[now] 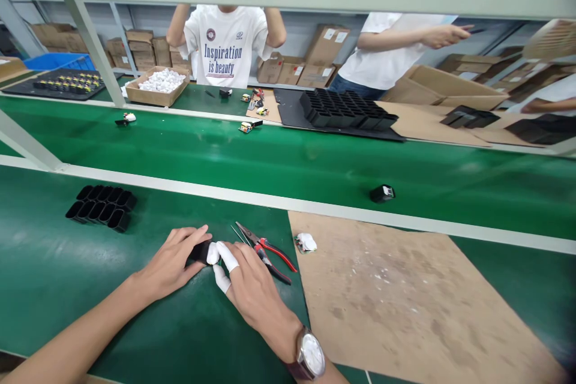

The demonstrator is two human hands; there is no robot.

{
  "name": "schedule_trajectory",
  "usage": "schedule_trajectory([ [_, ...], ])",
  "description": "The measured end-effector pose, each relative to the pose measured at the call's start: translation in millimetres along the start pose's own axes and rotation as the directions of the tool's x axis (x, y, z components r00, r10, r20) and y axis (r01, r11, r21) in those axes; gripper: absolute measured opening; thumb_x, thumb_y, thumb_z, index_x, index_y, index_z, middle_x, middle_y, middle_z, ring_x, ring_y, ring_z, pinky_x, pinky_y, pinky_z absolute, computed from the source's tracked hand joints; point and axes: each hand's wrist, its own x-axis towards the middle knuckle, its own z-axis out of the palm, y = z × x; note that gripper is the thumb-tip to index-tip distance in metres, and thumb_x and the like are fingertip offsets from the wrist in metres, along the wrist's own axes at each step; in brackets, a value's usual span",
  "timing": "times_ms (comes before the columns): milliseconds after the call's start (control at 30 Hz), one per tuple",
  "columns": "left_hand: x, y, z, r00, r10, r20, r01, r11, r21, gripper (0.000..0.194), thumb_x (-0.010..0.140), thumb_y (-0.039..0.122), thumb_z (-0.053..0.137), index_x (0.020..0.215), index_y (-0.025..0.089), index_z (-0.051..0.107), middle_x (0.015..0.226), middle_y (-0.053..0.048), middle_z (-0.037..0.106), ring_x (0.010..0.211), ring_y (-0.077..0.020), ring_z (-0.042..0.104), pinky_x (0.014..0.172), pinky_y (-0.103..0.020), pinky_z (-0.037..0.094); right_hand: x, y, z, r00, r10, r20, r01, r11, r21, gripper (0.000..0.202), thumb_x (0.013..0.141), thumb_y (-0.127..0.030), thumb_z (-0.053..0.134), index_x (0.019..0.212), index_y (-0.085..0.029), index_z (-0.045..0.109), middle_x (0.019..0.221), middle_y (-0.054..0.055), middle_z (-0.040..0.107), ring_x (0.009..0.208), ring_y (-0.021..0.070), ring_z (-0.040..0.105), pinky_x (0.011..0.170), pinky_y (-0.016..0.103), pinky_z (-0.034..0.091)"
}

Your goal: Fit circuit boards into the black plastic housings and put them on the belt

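well, left hand (174,257) around black case (199,251), right hand (252,281) on white piece (213,254)

The left hand (177,257) grips a black case (198,252) over the near green table (184,336), and the right hand (251,281), its thumb and a finger in white covers (228,257), pinches a white part (213,254) at the case's right end. To the right lie red-handled pliers (265,248); beyond them a cardboard sheet (387,306) bears a white-topped piece (306,243) at its far left corner. Two rows of black cases (99,212) stand to the left. Past a pale rail (252,197), a lone case (381,194) lies on the right of a green belt (288,159); farther off are a box (153,98) of white pieces (161,80) and a person (227,51) in a white shirt (254,42)
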Motion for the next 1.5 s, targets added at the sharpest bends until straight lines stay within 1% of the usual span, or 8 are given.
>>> schedule_trajectory([
  [233, 1, 2, 0.6, 1.000, -0.024, -0.014, 0.022, 0.994, -0.111, 0.087, 0.100, 0.018, 0.067, 0.166, 0.036, 0.013, 0.144, -0.010, 0.065, 0.129, -0.0302, 0.055, 0.108, -0.054, 0.049, -5, 6, 5, 1.000, 0.011, -0.003, -0.011, 0.980, 0.198, 0.044, 0.106, -0.013, 0.052, 0.149, -0.008, 0.044, 0.132, 0.019, 0.068, 0.112, 0.0298, 0.065, 0.092, 0.046, 0.062],
  [467, -3, -1, 4.3, 0.975, -0.161, 0.151, 0.202, 0.925, -0.321, 0.083, 0.096, 0.019, 0.068, 0.163, 0.035, 0.021, 0.155, -0.010, 0.056, 0.145, -0.0306, 0.052, 0.121, -0.057, 0.042, -8, 5, 15, 1.000, 0.003, 0.019, -0.008, 0.957, 0.291, 0.027, 0.103, -0.022, 0.065, 0.129, -0.017, 0.063, 0.147, 0.016, 0.061, 0.126, 0.0317, 0.061, 0.101, 0.051, 0.061],
  [600, -4, -1, 5.5, 0.971, -0.163, 0.175, 0.220, 0.897, -0.383, 0.081, 0.095, 0.019, 0.068, 0.161, 0.033, 0.024, 0.154, -0.010, 0.058, 0.144, -0.0294, 0.055, 0.119, -0.055, 0.047, -8, 3, 19, 0.997, 0.000, 0.074, -0.026, 0.935, 0.353, 0.028, 0.102, -0.013, 0.062, 0.129, -0.014, 0.063, 0.151, 0.019, 0.055, 0.140, 0.0331, 0.052, 0.112, 0.052, 0.055],
  [733, -2, 1, 5.0, 0.988, -0.127, 0.086, 0.153, 0.866, -0.475, 0.062, 0.095, 0.018, 0.068, 0.148, 0.029, 0.038, 0.141, -0.010, 0.065, 0.129, -0.0242, 0.067, 0.112, -0.046, 0.055, -10, 8, 22, 0.999, 0.006, 0.035, -0.018, 0.931, 0.365, 0.031, 0.100, -0.006, 0.056, 0.130, -0.014, 0.062, 0.139, 0.019, 0.060, 0.130, 0.0304, 0.058, 0.106, 0.050, 0.058],
  [900, -1, -1, 1.8, 1.000, 0.011, -0.025, -0.019, 0.930, -0.367, 0.019, 0.101, 0.015, 0.062, 0.118, 0.024, 0.058, 0.126, -0.008, 0.067, 0.114, -0.0198, 0.070, 0.099, -0.035, 0.059, -9, 10, 20, 0.998, 0.041, 0.040, -0.052, 0.948, 0.315, 0.030, 0.101, -0.010, 0.054, 0.130, -0.017, 0.062, 0.118, 0.015, 0.061, 0.105, 0.0269, 0.063, 0.084, 0.043, 0.062],
  [1233, -2, -9, 4.6, 0.971, 0.203, -0.124, -0.229, 0.940, -0.254, 0.017, 0.104, 0.014, 0.062, 0.118, 0.021, 0.068, 0.130, -0.011, 0.066, 0.109, -0.0197, 0.072, 0.092, -0.028, 0.059, -7, 14, 14, 0.985, 0.078, 0.151, -0.131, 0.914, 0.384, 0.035, 0.108, -0.022, 0.053, 0.143, -0.019, 0.054, 0.116, 0.010, 0.065, 0.103, 0.0238, 0.064, 0.088, 0.040, 0.059],
  [1367, -2, -7, 4.8, 0.969, 0.217, -0.115, -0.239, 0.941, -0.241, 0.014, 0.104, 0.014, 0.063, 0.114, 0.020, 0.069, 0.128, -0.011, 0.066, 0.098, -0.0171, 0.073, 0.084, -0.026, 0.059, -10, 25, 14, 0.983, 0.180, 0.042, -0.183, 0.980, 0.084, 0.026, 0.106, -0.016, 0.051, 0.130, -0.014, 0.062, 0.106, 0.012, 0.068, 0.096, 0.0268, 0.062, 0.084, 0.044, 0.055],
  [1500, 0, -6, 5.3, 0.979, 0.180, -0.098, -0.199, 0.949, -0.245, 0.009, 0.105, 0.017, 0.062, 0.110, 0.021, 0.067, 0.127, -0.010, 0.068, 0.108, -0.0192, 0.073, 0.093, -0.029, 0.058, -16, 29, 20, 0.978, 0.170, 0.121, -0.142, 0.966, -0.215, 0.025, 0.093, -0.002, 0.048, 0.102, -0.013, 0.069, 0.101, 0.016, 0.066, 0.090, 0.0313, 0.058, 0.076, 0.048, 0.053],
])
